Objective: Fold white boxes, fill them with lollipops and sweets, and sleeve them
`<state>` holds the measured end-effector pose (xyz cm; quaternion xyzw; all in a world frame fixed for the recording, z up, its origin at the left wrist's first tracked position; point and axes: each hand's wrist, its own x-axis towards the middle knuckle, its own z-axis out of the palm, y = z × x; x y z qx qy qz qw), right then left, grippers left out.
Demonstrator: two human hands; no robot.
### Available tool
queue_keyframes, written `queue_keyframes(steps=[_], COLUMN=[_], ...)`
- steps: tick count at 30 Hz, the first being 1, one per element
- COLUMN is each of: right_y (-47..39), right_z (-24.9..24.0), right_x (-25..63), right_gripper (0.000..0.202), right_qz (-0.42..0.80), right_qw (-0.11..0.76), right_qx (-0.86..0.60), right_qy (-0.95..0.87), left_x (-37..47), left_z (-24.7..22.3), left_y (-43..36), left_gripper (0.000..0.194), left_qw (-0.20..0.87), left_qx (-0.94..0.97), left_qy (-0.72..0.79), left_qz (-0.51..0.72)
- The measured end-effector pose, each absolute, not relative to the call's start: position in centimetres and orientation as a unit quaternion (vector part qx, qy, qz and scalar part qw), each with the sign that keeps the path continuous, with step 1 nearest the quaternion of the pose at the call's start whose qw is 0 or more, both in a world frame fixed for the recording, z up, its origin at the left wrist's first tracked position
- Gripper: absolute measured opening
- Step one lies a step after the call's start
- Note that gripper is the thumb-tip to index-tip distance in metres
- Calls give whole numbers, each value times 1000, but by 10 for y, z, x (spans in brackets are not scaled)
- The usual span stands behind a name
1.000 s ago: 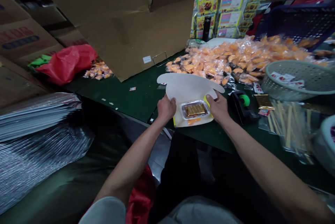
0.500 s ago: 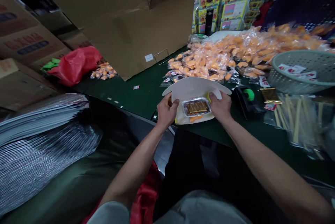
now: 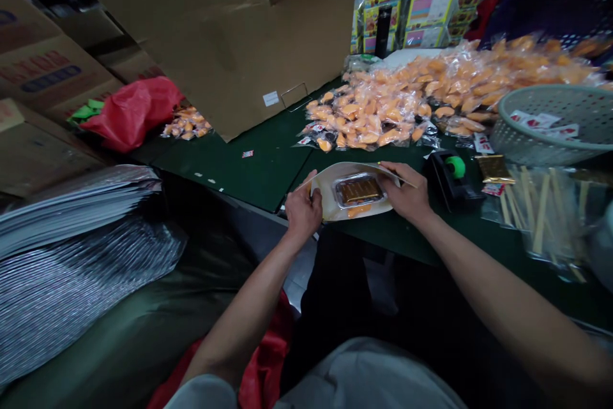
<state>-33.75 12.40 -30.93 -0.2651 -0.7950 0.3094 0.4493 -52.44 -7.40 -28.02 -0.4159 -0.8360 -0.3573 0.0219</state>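
Observation:
Between my hands is a pale card package [image 3: 330, 191] with a clear plastic tray [image 3: 360, 191] in its middle. A gold-wrapped piece shows in the tray, and something orange lies just below it. My left hand [image 3: 303, 206] grips the package's left edge, thumb on the near face. On the right edge, my right hand [image 3: 408, 193] is closed round the card, fingers along the top. The upper flap, upright earlier, now looks folded down along the top edge.
Bagged orange pieces [image 3: 383, 109] are heaped behind the package. To the right are a black tape dispenser [image 3: 450, 182], a gold packet [image 3: 494, 169], a pale green basket [image 3: 541, 141] and bagged sticks [image 3: 541, 211]. Silvery stacked sheets [image 3: 86, 268] lie at left; a large carton [image 3: 230, 58] stands behind.
The package's upper flap has gone from standing up to folded over, and my right hand's fingers have moved up onto the top edge. The view has shifted slightly.

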Motion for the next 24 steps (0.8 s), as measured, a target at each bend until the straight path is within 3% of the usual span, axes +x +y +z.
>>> queue_keyframes(steps=[6,10,17,21,24], right_y=[129,143,157,152,148], right_z=[-309,-308,-308,-304,-300], right_x=[-311,-292,-264,-260,-259], right_gripper=[56,74,89,122,135], right_qz=[300,342,283,236,210], right_qw=[361,276,129,79,55], right_qx=[-198,-164,-132,-139,-148], right_qy=[-861,-883,-941,-958,-965], left_x=[-533,-552,-593,-590,-560], left_z=[-296,-296,-270,-251,-240], left_y=[-88,-103,-113,-98,-79], left_gripper=[56,74,70,46,53], left_qw=[41,-52,-227,-213,-147], left_qx=[-538,-626,-666,-651,-601], left_qy=[-777,-704,-656,-674,-755], left_qz=[-323,-331,-275,-276,-215])
